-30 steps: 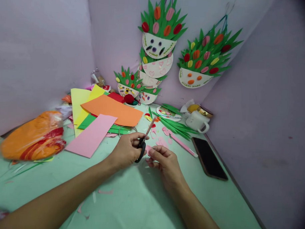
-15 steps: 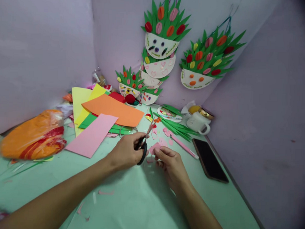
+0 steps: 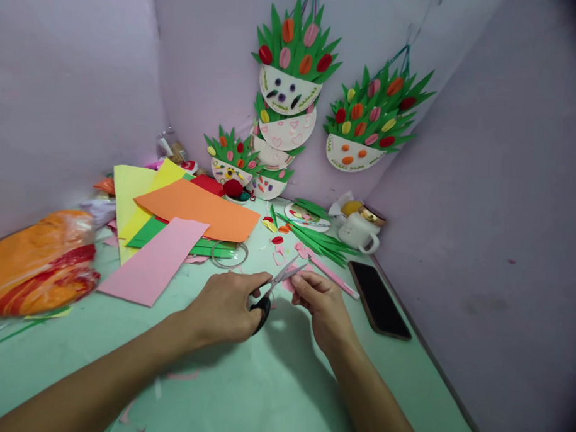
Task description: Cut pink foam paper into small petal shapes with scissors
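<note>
My left hand (image 3: 231, 305) is closed round the black handles of a pair of scissors (image 3: 265, 303). The blades are parted and point to the upper right, reaching the small pink paper piece (image 3: 291, 276). That piece is pinched between the thumb and fingers of my right hand (image 3: 320, 302), which partly hide it. Just beyond my hands lie pink paper scraps (image 3: 279, 256), a red paper petal (image 3: 277, 240) and a pink pen (image 3: 334, 276).
Coloured paper sheets (image 3: 198, 210) and a pink strip (image 3: 156, 262) lie at left, near an orange plastic bag (image 3: 40, 264). Green paper leaves (image 3: 322, 240), a white mug (image 3: 359, 232) and a phone (image 3: 379, 300) are at right. Paper flower baskets (image 3: 291, 90) hang on the wall.
The scissors have swung from pointing away to pointing right, and their blades have come to the pink paper in my right hand. The view has shifted slightly right.
</note>
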Tool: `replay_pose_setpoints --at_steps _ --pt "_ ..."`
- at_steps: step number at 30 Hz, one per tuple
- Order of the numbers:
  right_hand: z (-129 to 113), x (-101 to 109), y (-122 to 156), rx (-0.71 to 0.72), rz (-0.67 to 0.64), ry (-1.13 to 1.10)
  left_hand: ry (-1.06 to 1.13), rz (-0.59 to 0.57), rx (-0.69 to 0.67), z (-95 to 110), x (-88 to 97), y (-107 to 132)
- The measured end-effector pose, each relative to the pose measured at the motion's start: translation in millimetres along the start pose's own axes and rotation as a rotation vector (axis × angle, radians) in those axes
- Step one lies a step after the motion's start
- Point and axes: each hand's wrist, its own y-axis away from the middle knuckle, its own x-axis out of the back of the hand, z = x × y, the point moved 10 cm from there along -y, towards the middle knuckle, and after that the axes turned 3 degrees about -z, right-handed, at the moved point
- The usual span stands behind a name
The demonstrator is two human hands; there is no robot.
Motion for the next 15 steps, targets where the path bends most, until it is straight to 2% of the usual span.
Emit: replay_pose_setpoints --at_steps 15 --pt "1.0 -1.1 -0.8 0.030 -0.006 0.020 0.097 -0.013 -0.009 0.1 -1.2 0.1"
